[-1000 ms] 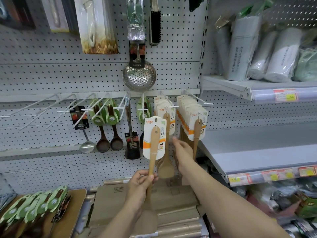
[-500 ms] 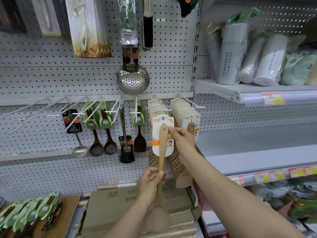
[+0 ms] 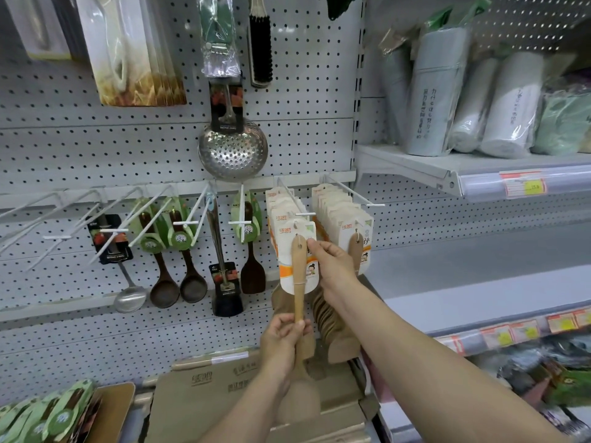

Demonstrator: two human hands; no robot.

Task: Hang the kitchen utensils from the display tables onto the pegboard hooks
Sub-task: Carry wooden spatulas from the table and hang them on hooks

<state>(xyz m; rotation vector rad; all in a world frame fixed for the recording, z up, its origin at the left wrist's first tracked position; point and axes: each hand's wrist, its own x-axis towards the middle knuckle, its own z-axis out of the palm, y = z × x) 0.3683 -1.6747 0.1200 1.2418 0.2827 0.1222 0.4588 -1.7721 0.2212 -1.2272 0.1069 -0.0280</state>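
Observation:
A light wooden spatula (image 3: pixel 299 276) with a white and orange card on its handle stands upright in front of the pegboard (image 3: pixel 303 135). My left hand (image 3: pixel 281 343) grips its lower handle. My right hand (image 3: pixel 332 266) pinches the card's top edge just under the tip of a white hook (image 3: pixel 305 214). That hook holds several carded spatulas of the same kind. A second full hook (image 3: pixel 374 205) hangs to the right.
Dark wooden ladles (image 3: pixel 179 282), a steel skimmer (image 3: pixel 232 151) and black turners hang on hooks to the left. Several bare white hooks (image 3: pixel 57 237) jut out at far left. Cardboard boxes (image 3: pixel 224 394) lie below. Green-carded utensils (image 3: pixel 48 417) sit at bottom left. Grey shelves (image 3: pixel 479 282) extend right.
Both hands have lifted the spatula up and right, from below the hooks to the tip of the left spatula hook. My right hand moved from the hanging stock onto the card's top.

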